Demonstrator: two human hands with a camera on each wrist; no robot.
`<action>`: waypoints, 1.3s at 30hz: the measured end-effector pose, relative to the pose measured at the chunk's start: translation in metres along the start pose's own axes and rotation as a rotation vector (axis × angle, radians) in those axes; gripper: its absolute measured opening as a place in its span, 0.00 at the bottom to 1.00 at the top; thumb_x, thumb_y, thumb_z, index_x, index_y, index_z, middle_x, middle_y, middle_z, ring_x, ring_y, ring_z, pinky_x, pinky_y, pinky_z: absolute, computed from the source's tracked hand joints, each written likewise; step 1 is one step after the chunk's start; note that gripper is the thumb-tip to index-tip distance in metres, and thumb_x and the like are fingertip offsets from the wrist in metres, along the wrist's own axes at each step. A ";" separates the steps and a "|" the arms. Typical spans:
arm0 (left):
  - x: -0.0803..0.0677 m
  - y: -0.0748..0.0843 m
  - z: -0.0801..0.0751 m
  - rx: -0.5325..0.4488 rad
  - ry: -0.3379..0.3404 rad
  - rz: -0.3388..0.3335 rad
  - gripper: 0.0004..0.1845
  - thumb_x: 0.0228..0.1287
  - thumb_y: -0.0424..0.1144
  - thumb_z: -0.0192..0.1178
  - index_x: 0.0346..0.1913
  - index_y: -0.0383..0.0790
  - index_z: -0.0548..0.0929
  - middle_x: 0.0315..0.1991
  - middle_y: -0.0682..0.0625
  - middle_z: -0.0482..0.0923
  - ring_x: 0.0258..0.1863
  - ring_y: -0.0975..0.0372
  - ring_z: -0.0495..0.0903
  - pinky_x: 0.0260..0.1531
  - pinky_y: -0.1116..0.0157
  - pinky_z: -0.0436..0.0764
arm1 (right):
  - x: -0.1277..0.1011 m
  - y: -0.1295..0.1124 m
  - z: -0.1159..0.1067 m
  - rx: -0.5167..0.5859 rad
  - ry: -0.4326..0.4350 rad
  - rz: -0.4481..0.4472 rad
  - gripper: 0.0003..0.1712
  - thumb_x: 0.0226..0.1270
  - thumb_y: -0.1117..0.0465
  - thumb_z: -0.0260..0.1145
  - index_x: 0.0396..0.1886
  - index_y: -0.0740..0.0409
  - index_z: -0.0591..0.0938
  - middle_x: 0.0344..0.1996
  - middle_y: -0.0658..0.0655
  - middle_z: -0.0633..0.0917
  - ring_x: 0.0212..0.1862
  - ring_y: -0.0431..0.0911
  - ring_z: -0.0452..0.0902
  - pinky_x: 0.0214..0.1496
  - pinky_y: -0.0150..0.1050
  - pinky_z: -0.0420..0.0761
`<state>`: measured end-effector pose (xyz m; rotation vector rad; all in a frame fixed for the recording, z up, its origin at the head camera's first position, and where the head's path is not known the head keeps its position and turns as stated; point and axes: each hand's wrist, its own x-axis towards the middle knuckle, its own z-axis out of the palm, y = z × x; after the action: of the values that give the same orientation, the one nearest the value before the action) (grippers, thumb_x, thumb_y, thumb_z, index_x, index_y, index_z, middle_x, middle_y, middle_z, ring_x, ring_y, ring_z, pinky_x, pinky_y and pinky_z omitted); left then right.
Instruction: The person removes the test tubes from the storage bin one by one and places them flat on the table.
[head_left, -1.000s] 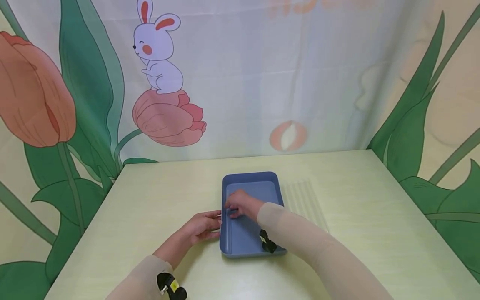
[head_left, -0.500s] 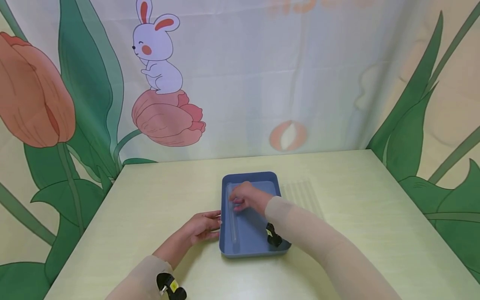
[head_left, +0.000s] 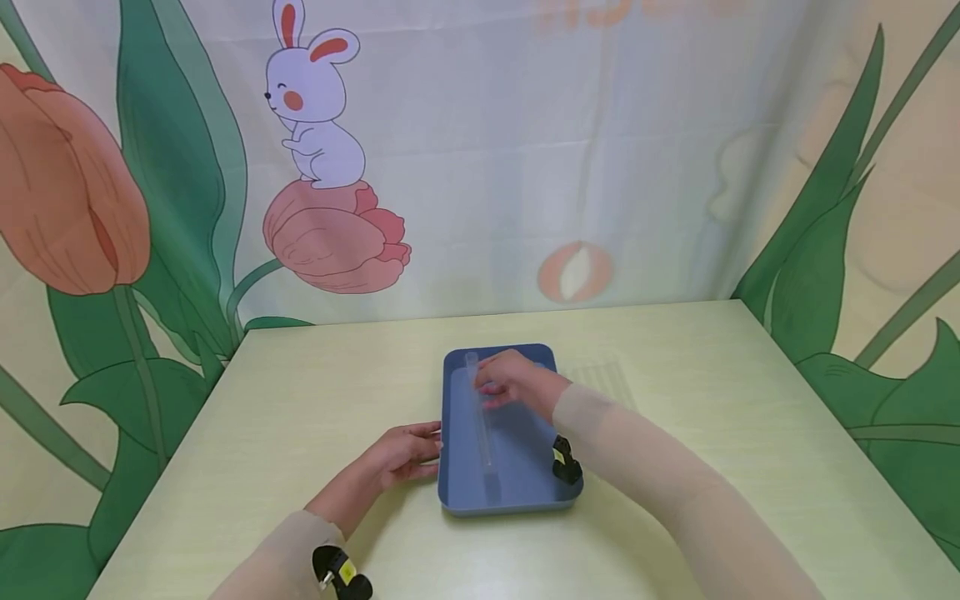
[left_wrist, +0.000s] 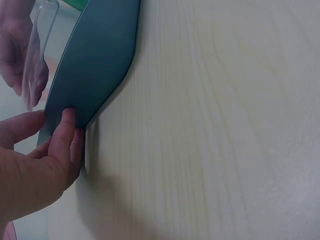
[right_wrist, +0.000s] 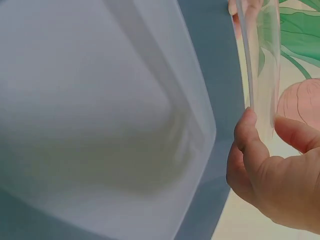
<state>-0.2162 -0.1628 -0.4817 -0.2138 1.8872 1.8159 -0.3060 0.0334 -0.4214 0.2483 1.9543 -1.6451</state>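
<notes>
Blue tray (head_left: 457,492), centre of desk (head_left: 300,400): left hand (head_left: 401,454) is resting straight fingers against its left rim. Clear tube (head_left: 480,417): right hand (head_left: 517,382) is pinching its far end, lifting it inside the tray, whereas earlier it was lying nearer the left wall. Further tubes (head_left: 603,379) are waiting on the desk, right of tray.

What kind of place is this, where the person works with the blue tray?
Probably a staged indoor recording corner rather than a home or lab. A printed cartoon backdrop of a rabbit and tulips hangs on all sides of a plain pale table, which bears a blue tray and clear tubes.
</notes>
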 end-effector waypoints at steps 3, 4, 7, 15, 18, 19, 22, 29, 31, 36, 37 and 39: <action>0.000 0.000 0.000 0.005 0.009 -0.004 0.34 0.71 0.25 0.53 0.78 0.28 0.59 0.76 0.30 0.63 0.56 0.61 0.82 0.44 0.69 0.85 | -0.001 -0.002 -0.007 -0.002 -0.021 0.002 0.30 0.69 0.73 0.63 0.72 0.65 0.72 0.56 0.62 0.80 0.46 0.48 0.75 0.63 0.51 0.84; 0.000 0.000 0.000 0.005 0.011 -0.005 0.34 0.71 0.25 0.53 0.78 0.28 0.60 0.76 0.30 0.64 0.56 0.61 0.82 0.44 0.68 0.85 | -0.002 -0.003 -0.009 -0.004 -0.026 0.001 0.31 0.70 0.73 0.63 0.72 0.65 0.72 0.60 0.63 0.79 0.49 0.49 0.75 0.65 0.51 0.83; 0.000 0.000 0.000 0.007 0.012 -0.004 0.33 0.71 0.25 0.53 0.78 0.28 0.60 0.76 0.30 0.64 0.57 0.60 0.82 0.45 0.68 0.86 | -0.003 -0.004 -0.016 -0.012 -0.037 -0.005 0.31 0.71 0.72 0.63 0.73 0.63 0.71 0.70 0.65 0.74 0.54 0.50 0.76 0.67 0.52 0.82; 0.000 -0.002 0.000 -0.004 0.009 -0.005 0.32 0.72 0.26 0.53 0.77 0.29 0.61 0.76 0.30 0.64 0.52 0.63 0.83 0.46 0.68 0.86 | -0.014 -0.007 -0.033 -0.037 -0.055 -0.023 0.33 0.71 0.72 0.61 0.75 0.61 0.69 0.72 0.65 0.72 0.49 0.47 0.74 0.39 0.36 0.87; 0.000 -0.002 0.000 -0.005 0.013 -0.008 0.32 0.72 0.26 0.53 0.77 0.29 0.62 0.76 0.30 0.64 0.52 0.63 0.83 0.45 0.68 0.86 | -0.018 -0.008 -0.038 -0.037 -0.059 -0.030 0.34 0.72 0.72 0.60 0.76 0.61 0.68 0.69 0.65 0.73 0.46 0.45 0.74 0.31 0.32 0.84; -0.001 -0.001 0.000 -0.003 0.014 -0.007 0.32 0.72 0.26 0.53 0.77 0.29 0.61 0.76 0.31 0.64 0.54 0.62 0.83 0.46 0.68 0.86 | -0.019 -0.009 -0.040 -0.037 -0.060 -0.032 0.34 0.72 0.72 0.60 0.76 0.61 0.68 0.67 0.65 0.74 0.46 0.45 0.74 0.30 0.31 0.84; -0.001 0.000 0.000 0.005 0.015 -0.005 0.32 0.73 0.26 0.53 0.77 0.28 0.61 0.76 0.30 0.64 0.56 0.60 0.82 0.46 0.67 0.86 | -0.022 -0.009 -0.045 -0.044 -0.072 -0.040 0.34 0.73 0.71 0.60 0.78 0.60 0.66 0.68 0.65 0.74 0.48 0.45 0.74 0.35 0.33 0.86; -0.002 0.002 0.000 -0.005 0.023 -0.012 0.32 0.72 0.26 0.53 0.77 0.29 0.62 0.75 0.31 0.66 0.53 0.62 0.83 0.47 0.67 0.87 | -0.025 -0.006 -0.060 -0.062 -0.095 -0.076 0.35 0.75 0.70 0.58 0.79 0.61 0.63 0.69 0.64 0.73 0.42 0.41 0.75 0.39 0.31 0.84; -0.002 0.002 0.000 -0.006 0.026 -0.016 0.31 0.72 0.26 0.53 0.77 0.29 0.63 0.75 0.31 0.66 0.51 0.63 0.84 0.46 0.67 0.87 | -0.027 -0.004 -0.066 -0.062 -0.097 -0.081 0.35 0.75 0.70 0.58 0.80 0.60 0.63 0.66 0.62 0.74 0.41 0.40 0.76 0.39 0.31 0.84; -0.002 0.002 0.001 -0.001 0.032 -0.018 0.31 0.72 0.26 0.54 0.77 0.30 0.64 0.74 0.31 0.67 0.51 0.63 0.84 0.45 0.68 0.87 | -0.034 -0.001 -0.085 -0.071 -0.104 -0.089 0.36 0.75 0.69 0.58 0.80 0.59 0.62 0.57 0.57 0.77 0.39 0.38 0.76 0.38 0.30 0.84; -0.002 0.002 0.001 0.001 0.031 -0.018 0.31 0.72 0.26 0.54 0.77 0.29 0.64 0.74 0.31 0.67 0.52 0.62 0.84 0.45 0.68 0.87 | -0.035 0.000 -0.089 -0.067 -0.106 -0.088 0.36 0.76 0.69 0.58 0.80 0.59 0.61 0.54 0.56 0.78 0.38 0.38 0.77 0.38 0.30 0.84; -0.002 0.002 0.001 0.008 0.030 -0.019 0.31 0.73 0.26 0.54 0.77 0.29 0.63 0.74 0.31 0.67 0.53 0.61 0.83 0.45 0.68 0.87 | -0.038 0.001 -0.098 -0.060 -0.112 -0.088 0.36 0.77 0.68 0.57 0.81 0.60 0.60 0.48 0.53 0.79 0.37 0.37 0.77 0.37 0.30 0.84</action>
<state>-0.2148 -0.1620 -0.4792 -0.2562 1.9059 1.8021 -0.3035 0.1345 -0.3945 0.0468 1.9503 -1.6162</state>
